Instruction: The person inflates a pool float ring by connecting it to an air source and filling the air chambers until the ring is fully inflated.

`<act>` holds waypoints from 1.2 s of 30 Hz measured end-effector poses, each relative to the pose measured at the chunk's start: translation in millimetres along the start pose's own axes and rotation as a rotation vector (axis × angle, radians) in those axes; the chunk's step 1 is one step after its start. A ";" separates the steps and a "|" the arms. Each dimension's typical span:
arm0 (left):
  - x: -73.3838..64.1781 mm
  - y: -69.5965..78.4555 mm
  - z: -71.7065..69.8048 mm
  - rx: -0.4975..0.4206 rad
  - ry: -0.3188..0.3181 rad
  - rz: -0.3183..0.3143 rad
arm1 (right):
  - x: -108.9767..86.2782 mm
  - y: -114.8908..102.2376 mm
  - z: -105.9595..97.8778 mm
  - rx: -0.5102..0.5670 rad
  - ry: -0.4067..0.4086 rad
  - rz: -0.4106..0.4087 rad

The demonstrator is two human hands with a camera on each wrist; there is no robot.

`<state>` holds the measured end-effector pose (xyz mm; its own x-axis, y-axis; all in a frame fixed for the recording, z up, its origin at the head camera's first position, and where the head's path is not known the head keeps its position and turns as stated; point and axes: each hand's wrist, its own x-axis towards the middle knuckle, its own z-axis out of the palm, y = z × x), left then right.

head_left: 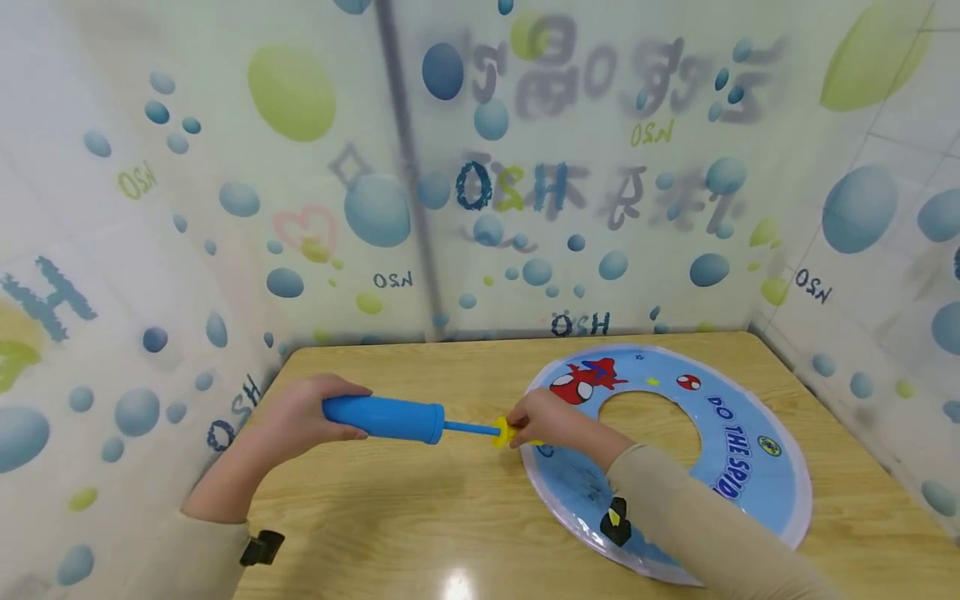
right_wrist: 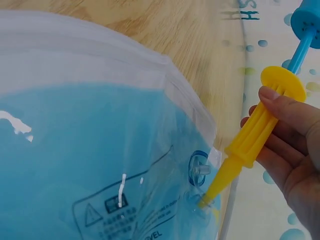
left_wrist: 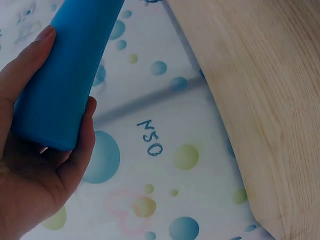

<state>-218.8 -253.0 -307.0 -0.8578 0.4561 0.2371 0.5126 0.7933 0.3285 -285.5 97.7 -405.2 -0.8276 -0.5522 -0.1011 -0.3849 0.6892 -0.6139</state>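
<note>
My left hand (head_left: pixel 300 417) grips the closed end of the blue barrel of a hand pump (head_left: pixel 390 418), raised over the table and lying nearly level. A thin blue rod runs from the barrel to a yellow nozzle piece (right_wrist: pixel 255 125). My right hand (head_left: pixel 551 417) holds this piece between thumb and fingers, just below its round flange. In the right wrist view the nozzle's tapered tip meets the blue swim ring (right_wrist: pixel 125 130) at its edge, beside a clear valve plug (right_wrist: pixel 201 170). The ring (head_left: pixel 780 475) lies flat, with a red cartoon figure and lettering.
A light wooden table (head_left: pixel 360 517) carries the ring on its right side. White sheeting (head_left: pixel 495 275) printed with blue and green dots and "H2O" stands behind it and along both sides.
</note>
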 end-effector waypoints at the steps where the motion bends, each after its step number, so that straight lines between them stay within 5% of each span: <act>1: 1.1 3.0 2.3 0.009 -0.009 -0.005 | 0.7 -1.1 1.0 -0.003 0.002 0.001; 11: 17.2 23.6 28.8 0.063 -0.051 -0.009 | 4.4 -9.8 6.8 0.022 0.012 -0.019; 20: 23.8 30.8 47.0 0.005 -0.038 0.026 | 1.3 -21.6 10.4 0.076 0.019 -0.033; 29: 17.5 16.6 23.8 -0.110 -0.017 0.007 | -2.4 -18.7 3.5 0.054 0.009 -0.098; 36: 4.7 6.9 2.9 -0.117 0.056 -0.088 | -6.3 -6.2 1.0 0.065 0.010 -0.059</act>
<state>-219.5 -244.2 -306.2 -0.8979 0.3606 0.2523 0.4390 0.7752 0.4542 -277.4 96.4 -401.5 -0.8083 -0.5862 -0.0553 -0.4062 0.6231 -0.6684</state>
